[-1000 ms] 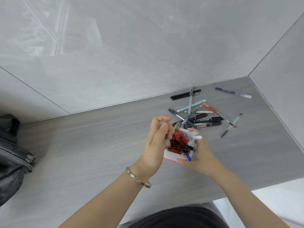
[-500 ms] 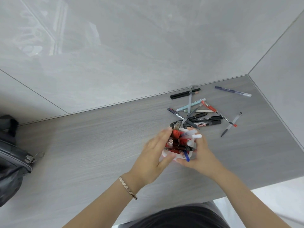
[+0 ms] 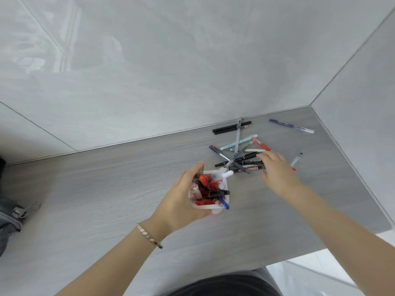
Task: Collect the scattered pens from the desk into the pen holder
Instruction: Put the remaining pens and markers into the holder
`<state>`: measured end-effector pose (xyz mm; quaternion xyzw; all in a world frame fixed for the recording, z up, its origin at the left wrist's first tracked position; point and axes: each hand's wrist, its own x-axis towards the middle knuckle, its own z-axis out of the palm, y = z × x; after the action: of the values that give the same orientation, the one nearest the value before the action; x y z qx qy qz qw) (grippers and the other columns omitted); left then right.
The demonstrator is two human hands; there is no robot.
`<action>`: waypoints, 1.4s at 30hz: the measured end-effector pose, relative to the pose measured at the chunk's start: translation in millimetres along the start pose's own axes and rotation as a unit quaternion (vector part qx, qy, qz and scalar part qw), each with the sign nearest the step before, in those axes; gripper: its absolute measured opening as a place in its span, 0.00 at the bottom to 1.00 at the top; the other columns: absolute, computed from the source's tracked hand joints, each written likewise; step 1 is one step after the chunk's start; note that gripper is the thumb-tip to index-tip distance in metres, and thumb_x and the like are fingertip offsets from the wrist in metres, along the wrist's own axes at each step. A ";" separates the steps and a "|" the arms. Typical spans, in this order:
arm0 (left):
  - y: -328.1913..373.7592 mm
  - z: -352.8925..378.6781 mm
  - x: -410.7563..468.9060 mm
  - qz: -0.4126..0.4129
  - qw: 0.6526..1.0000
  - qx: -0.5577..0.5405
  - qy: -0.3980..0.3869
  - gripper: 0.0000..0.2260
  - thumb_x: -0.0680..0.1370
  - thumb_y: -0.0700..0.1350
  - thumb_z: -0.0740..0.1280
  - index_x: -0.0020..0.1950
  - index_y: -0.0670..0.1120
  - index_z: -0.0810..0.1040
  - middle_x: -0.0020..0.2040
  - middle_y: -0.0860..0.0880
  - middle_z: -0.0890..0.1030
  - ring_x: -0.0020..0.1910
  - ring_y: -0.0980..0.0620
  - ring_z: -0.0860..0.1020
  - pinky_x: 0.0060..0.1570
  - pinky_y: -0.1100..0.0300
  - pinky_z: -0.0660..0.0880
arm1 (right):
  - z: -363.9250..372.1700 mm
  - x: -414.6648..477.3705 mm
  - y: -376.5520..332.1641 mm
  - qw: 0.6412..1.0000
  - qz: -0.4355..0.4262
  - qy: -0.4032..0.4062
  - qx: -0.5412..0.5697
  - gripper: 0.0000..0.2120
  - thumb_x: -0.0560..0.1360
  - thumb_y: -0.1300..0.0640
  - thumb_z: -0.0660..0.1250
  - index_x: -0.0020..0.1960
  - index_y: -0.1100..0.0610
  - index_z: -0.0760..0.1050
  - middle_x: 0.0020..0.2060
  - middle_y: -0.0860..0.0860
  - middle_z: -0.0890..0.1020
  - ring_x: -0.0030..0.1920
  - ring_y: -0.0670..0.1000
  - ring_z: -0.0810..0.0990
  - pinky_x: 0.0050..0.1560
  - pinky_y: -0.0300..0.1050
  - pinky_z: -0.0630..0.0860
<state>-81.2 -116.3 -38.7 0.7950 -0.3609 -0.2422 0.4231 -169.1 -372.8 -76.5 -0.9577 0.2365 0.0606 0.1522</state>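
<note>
White plastic and squarish, the pen holder (image 3: 215, 210) is sitting on the grey wood-grain table (image 3: 106, 189), near its middle and just short of the loose pile. It is already looking crowded: red markers, dark pens, a white-capped one and a blue pen (image 3: 223, 203) are sticking out of it at mixed angles, so a good share of the collecting is judged done.

The left hand (image 3: 181, 199) is wrapping around the holder's left and near sides, fingers curled against its wall and steadying it. The right hand (image 3: 275, 169) is reaching over the right edge of the pile, fingers loosely spread and holding nothing that can be seen, touching or almost touching the black whiteboard marker (image 3: 245, 168).

Roughly a dozen pens are still lying out: the crossed heap with a pale blue pen (image 3: 239, 142), a red pen (image 3: 261, 143) and a grey pen (image 3: 238, 133); two black pencils (image 3: 230, 127) against the grey wall; a purple pen (image 3: 290, 126) well apart toward the corner; and a clear pen (image 3: 297, 159) partly hidden beyond the right hand. Room in the holder is looking tight for what remains.
</note>
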 end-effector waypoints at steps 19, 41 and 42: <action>-4.2 -14.4 -9.8 0.026 0.952 0.234 0.194 0.42 0.58 0.61 0.73 0.68 0.56 0.59 0.70 0.41 0.66 0.67 0.42 0.68 0.58 0.48 0.70 | -47.6 -10.4 -20.2 0.962 -0.031 -0.236 -0.135 0.03 0.74 0.57 0.59 0.46 0.57 0.66 0.42 0.54 0.75 0.45 0.57 0.77 0.40 0.48 0.69; -10.4 -28.2 -6.4 -0.038 0.978 -0.098 0.178 0.09 0.77 0.43 0.60 0.54 0.51 0.76 0.66 0.51 0.70 0.59 0.75 0.65 0.53 0.82 0.61 | -77.3 -21.6 -184.1 0.975 -0.049 -0.200 0.085 0.08 0.72 0.63 0.61 0.48 0.62 0.77 0.44 0.61 0.83 0.43 0.58 0.80 0.36 0.44 0.72; -11.2 -30.5 -8.8 -0.040 0.982 -0.102 0.155 0.11 0.76 0.47 0.60 0.57 0.54 0.73 0.68 0.53 0.67 0.62 0.75 0.62 0.55 0.82 0.59 | -74.2 -20.3 -188.5 0.978 -0.048 -0.182 0.090 0.09 0.72 0.62 0.62 0.51 0.61 0.76 0.47 0.58 0.83 0.46 0.57 0.80 0.40 0.45 0.74</action>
<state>-61.5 -90.1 -31.4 0.7895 -0.2325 -0.1678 0.5427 -94.8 -229.0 47.1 -0.9234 0.1630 0.2045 0.2810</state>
